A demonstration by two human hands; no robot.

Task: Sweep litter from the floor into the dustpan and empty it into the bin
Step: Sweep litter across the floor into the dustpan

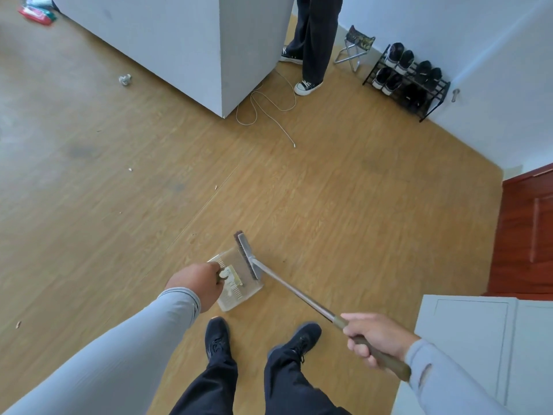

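My left hand (197, 284) grips the handle of a clear plastic dustpan (250, 290) that rests on the wooden floor just ahead of my feet. Pale scraps of litter (230, 275) lie inside the pan. My right hand (374, 339) is closed on the olive grip of a broom, whose metal shaft (293, 290) slants up-left to the brush head (247, 254) at the pan's right edge. A crumpled paper ball (125, 80) lies far off at the upper left. Small crumbs (130, 169) dot the floor to the left. No bin is in view.
A white block-shaped unit (209, 40) stands at the back with a loose white cable (269, 109) trailing beside it. Another person's legs (314, 43) stand behind it. A shoe rack (407, 79) and folding stool (356, 46) line the right wall. A grey cabinet (478, 339) sits at my right.
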